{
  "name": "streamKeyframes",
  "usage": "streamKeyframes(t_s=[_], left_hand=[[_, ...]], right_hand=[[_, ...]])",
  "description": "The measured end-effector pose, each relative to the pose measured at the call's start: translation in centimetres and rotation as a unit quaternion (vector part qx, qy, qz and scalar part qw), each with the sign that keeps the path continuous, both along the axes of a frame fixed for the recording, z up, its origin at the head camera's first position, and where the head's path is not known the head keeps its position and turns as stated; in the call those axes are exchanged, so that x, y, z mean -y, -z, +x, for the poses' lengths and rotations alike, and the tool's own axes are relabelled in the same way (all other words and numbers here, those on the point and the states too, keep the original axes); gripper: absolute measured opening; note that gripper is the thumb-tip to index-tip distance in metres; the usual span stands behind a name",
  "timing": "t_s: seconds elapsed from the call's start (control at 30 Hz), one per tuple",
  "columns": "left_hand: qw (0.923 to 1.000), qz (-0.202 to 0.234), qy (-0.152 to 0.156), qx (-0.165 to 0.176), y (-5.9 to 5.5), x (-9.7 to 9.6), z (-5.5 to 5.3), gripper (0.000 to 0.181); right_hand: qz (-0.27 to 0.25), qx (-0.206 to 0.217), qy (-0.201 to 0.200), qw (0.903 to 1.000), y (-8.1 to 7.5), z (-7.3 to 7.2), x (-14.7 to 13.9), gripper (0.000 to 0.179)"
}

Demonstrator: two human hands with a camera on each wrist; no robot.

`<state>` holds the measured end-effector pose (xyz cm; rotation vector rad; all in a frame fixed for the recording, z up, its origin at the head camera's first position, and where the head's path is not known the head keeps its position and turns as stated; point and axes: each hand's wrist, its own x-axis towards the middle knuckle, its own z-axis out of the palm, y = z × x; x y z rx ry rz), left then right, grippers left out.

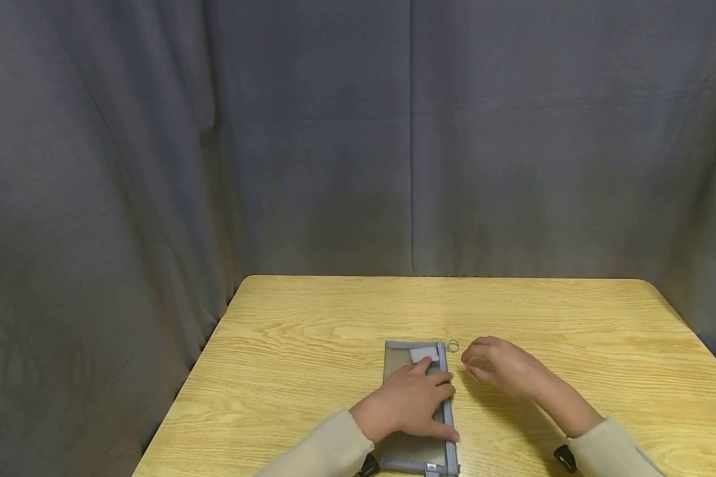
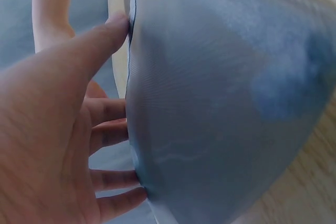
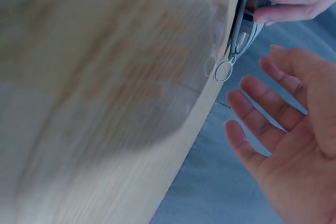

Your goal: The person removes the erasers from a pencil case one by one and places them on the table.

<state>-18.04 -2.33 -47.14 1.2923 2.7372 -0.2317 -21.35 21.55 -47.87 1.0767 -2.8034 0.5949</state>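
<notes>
A flat see-through zip pouch (image 1: 414, 450) with grey edging lies lengthwise near the front of the table. My left hand (image 1: 410, 401) rests on it with fingers spread, the thumb and fingertips along its right-hand zip edge. A white piece (image 1: 423, 354) shows at the pouch's far end, partly under a left finger. In the left wrist view the pouch's grey sheet (image 2: 210, 103) fills much of the picture. My right hand (image 1: 504, 364) hovers to the right with loosely bent fingers, holding nothing. Its fingertips are close to the metal pull ring (image 3: 223, 71) at the pouch's far right corner.
The pouch lies on a light wood-grain table (image 1: 310, 318). Grey curtains (image 1: 322, 146) hang behind the table and along its left and right sides. A black strap piece (image 1: 565, 458) shows at the right sleeve.
</notes>
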Motion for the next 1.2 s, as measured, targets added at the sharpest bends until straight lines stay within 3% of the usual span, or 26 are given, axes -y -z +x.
streamKeyframes(t_s=[0.13, 0.27, 0.5, 0.6, 0.8, 1.0, 1.2], left_hand=[[0.9998, 0.017, -0.009, 0.000, 0.1, -0.2, 0.0, 0.075], [0.9983, 0.046, -0.025, 0.027, -0.3, -0.3, -0.1, 0.069], [0.9925, 0.104, -0.037, 0.052, 0.0, 0.1, -0.5, 0.061], [0.9891, 0.128, -0.039, 0.061, 0.3, 0.3, -0.7, 0.059], [0.9836, 0.159, -0.045, 0.073, 0.2, 0.5, -0.6, 0.053], [0.9795, 0.177, -0.056, 0.078, 0.3, 0.6, -0.6, 0.050], [0.9757, 0.195, -0.069, 0.073, 0.3, 0.9, -0.8, 0.044]], right_hand=[[-0.002, 0.015, -0.030, 0.9994, 0.1, 0.6, -0.4, 0.015], [0.000, 0.020, -0.070, 0.9974, 0.2, 1.3, -0.6, 0.017], [0.023, -0.052, -0.148, 0.9874, 0.8, 2.6, -0.2, 0.029], [0.039, -0.062, -0.170, 0.9828, 1.1, 3.0, 0.1, 0.034], [0.065, -0.053, -0.183, 0.9796, 1.3, 3.4, 0.1, 0.031], [0.066, -0.094, -0.204, 0.9722, 1.6, 3.3, 0.3, 0.033], [0.071, -0.072, -0.207, 0.9732, 1.6, 3.2, 0.8, 0.039]])
